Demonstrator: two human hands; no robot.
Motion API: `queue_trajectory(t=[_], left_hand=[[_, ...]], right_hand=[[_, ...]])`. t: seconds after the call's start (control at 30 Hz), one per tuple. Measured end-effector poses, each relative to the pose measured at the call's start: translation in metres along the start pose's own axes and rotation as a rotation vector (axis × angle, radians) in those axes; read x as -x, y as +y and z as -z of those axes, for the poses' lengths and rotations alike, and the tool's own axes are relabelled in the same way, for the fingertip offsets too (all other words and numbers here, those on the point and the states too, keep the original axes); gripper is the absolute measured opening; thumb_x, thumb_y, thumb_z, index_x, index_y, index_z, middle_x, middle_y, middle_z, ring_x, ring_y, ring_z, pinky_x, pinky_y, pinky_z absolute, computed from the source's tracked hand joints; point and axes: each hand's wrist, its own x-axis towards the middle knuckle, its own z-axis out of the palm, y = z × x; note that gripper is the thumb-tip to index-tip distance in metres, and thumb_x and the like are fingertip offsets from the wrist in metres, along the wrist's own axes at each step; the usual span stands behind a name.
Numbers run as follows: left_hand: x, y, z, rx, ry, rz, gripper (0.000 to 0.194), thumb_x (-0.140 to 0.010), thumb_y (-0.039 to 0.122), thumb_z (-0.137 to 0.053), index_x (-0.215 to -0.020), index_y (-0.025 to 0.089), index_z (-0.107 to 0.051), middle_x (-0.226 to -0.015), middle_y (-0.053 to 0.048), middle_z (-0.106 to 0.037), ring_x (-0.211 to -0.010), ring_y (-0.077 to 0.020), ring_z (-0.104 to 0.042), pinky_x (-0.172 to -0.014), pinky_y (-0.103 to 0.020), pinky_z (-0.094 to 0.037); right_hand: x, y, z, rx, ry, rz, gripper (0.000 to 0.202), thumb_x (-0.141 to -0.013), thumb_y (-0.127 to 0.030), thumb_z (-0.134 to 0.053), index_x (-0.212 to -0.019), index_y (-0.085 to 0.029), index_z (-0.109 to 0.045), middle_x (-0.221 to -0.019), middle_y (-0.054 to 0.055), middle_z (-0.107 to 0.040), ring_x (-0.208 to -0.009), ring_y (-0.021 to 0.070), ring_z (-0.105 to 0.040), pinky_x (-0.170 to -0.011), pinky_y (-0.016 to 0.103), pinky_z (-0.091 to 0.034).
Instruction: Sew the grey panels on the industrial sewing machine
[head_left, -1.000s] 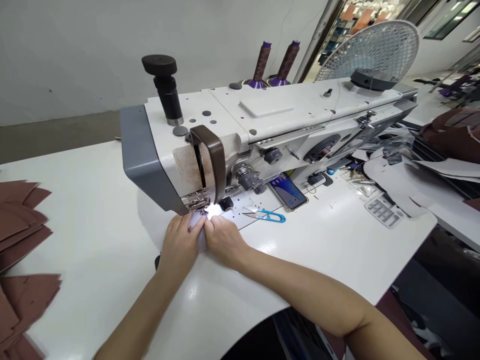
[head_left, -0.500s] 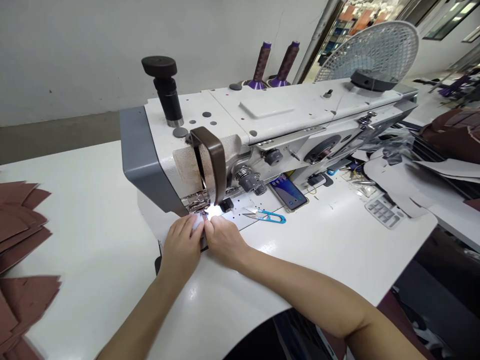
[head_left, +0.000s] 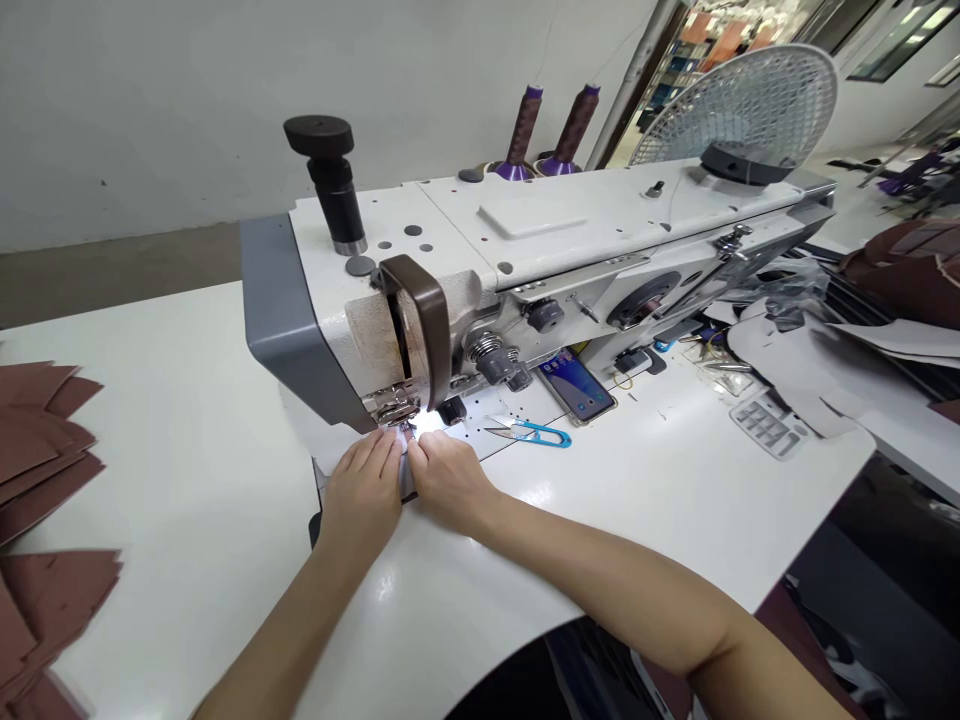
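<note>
My left hand [head_left: 361, 492] and my right hand [head_left: 447, 478] lie side by side on a pale piece of material [head_left: 330, 448], pressing it flat at the presser foot [head_left: 396, 408] of a white industrial sewing machine [head_left: 525, 260]. The fingertips of both hands meet just in front of the needle, under a bright work lamp. The material runs out to the left behind the foot; the part under my hands is hidden.
Blue-handled thread snips [head_left: 531, 431] and a phone [head_left: 574, 384] lie right of the needle. Brown cut pieces [head_left: 41, 440] are stacked at the table's left edge. Two purple thread cones [head_left: 546, 125], a fan [head_left: 742, 100] and a calculator [head_left: 766, 424] stand further right.
The pale material has fed away from me through the foot, so less of it shows under my hands. Both hands stayed almost in place.
</note>
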Motion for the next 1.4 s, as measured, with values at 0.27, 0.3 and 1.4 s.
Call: queue_trajectory(t=[0.27,0.3,1.4], left_hand=[[0.005,0.002,-0.003,0.040,-0.042,0.062,0.034,-0.086,0.010,-0.038,-0.114,0.011,-0.058,-0.111,-0.014,-0.066,-0.110,-0.0260,-0.058,-0.093,-0.043,-0.049],[0.006,0.001,-0.003,0.046,-0.082,0.076,0.035,-0.087,0.010,-0.037,-0.115,0.011,-0.058,-0.113,-0.014,-0.065,-0.111,-0.0263,-0.057,-0.094,-0.043,-0.048],[0.003,-0.011,-0.007,0.085,-0.183,0.134,0.040,-0.082,0.006,-0.035,-0.114,0.008,-0.059,-0.114,-0.015,-0.063,-0.112,-0.0265,-0.054,-0.100,-0.045,-0.045]], right_hand=[[0.000,0.001,-0.003,-0.005,0.030,-0.012,0.023,-0.091,-0.011,-0.037,-0.104,-0.011,-0.056,-0.086,0.010,-0.058,-0.077,0.0203,-0.050,-0.058,0.030,-0.037],[0.000,0.001,-0.004,-0.004,0.041,-0.015,0.023,-0.091,-0.011,-0.038,-0.104,-0.011,-0.056,-0.086,0.010,-0.058,-0.077,0.0202,-0.050,-0.058,0.030,-0.037],[0.000,0.000,-0.006,0.029,0.052,-0.050,0.018,-0.086,-0.006,-0.039,-0.089,-0.016,-0.053,-0.077,0.006,-0.054,-0.074,0.0189,-0.048,-0.057,0.028,-0.033]])
